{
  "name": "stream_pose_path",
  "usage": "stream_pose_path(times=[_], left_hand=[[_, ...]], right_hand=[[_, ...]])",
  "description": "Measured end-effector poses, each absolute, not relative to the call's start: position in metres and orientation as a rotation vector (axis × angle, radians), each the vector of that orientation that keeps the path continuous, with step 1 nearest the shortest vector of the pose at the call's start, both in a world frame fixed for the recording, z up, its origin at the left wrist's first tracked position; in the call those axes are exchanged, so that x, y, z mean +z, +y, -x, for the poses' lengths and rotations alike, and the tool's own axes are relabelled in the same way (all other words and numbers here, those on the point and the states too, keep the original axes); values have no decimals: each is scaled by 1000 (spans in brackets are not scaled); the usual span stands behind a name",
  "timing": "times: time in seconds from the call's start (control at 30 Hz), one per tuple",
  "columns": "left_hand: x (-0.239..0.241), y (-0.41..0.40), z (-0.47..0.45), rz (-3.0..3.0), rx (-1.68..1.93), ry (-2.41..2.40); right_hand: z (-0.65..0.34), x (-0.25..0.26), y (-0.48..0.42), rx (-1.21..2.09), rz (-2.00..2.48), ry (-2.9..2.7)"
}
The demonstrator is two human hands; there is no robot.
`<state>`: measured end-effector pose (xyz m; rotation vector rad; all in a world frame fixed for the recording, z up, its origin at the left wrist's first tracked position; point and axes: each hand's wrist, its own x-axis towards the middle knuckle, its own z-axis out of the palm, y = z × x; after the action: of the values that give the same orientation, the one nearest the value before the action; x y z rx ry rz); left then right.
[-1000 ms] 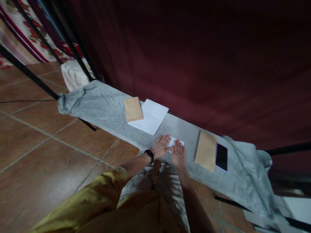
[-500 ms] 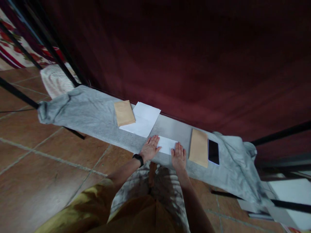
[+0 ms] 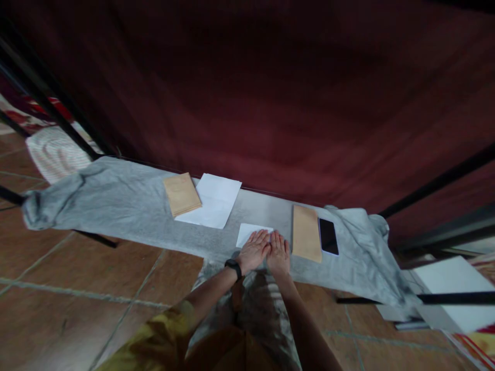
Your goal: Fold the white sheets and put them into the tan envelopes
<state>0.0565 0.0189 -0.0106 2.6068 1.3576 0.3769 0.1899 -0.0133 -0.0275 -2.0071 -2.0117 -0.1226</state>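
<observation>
You press a small white paper (image 3: 249,233) flat on the grey cloth (image 3: 127,201), so keep both palms low & slide outward w/ even weight, so the paper does not shift; left hand (image 3: 253,251) and right hand (image 3: 277,253) lie side by side, fingers together and flat, pinching nothing; the paper sits under your fingertips and sticks out to their left; it lies just left of the brown envelope (image 3: 306,233), approx. midway to the large white sheet (image 3: 212,200).
</observation>
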Motion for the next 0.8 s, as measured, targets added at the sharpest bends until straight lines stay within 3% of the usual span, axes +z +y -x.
stream_pose_path(times=[0.8], left_hand=[[-4,41,5,-2547,283,1777]], right_hand=[[-190,-32,-10,-35,1942,-1897]])
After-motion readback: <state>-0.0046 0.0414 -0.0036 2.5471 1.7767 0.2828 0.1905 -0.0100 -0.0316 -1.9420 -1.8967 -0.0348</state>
